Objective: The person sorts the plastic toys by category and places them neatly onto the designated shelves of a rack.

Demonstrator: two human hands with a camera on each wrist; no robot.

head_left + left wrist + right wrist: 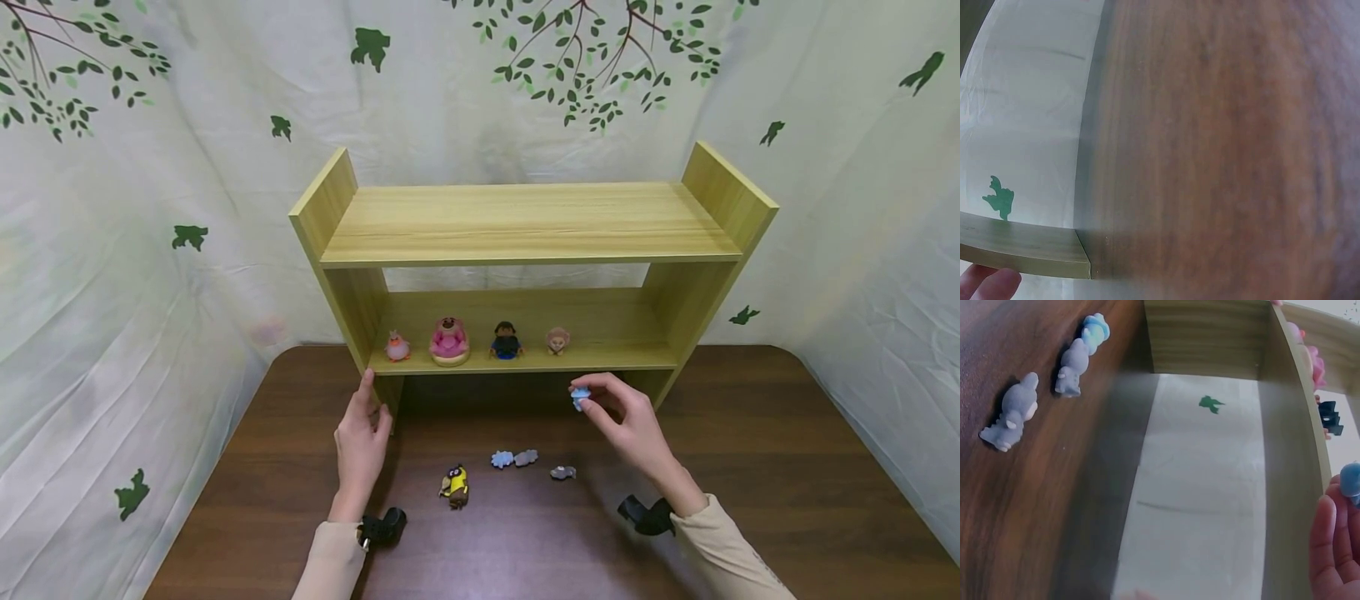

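Observation:
Between thumb and fingertips, my right hand (626,421) pinches a small light-blue toy figure (581,397) just below the front edge of the middle shelf. The right wrist view shows part of this blue figure (1351,481) at the fingertips. My left hand (362,442) rests its fingers against the left side panel of the wooden shelf unit (532,223). On the middle shelf stand, left to right, a pink bird figure (397,347), a pink bear figure (449,342), a dark-haired doll figure (507,342) and a small pinkish figure (557,340).
On the brown table (517,550) lie a yellow-and-brown figure (454,487), a light-blue figure (502,459), a grey figure (527,457) beside it, and another grey figure (562,472). A white curtain (225,275) printed with leaves hangs behind the shelf unit.

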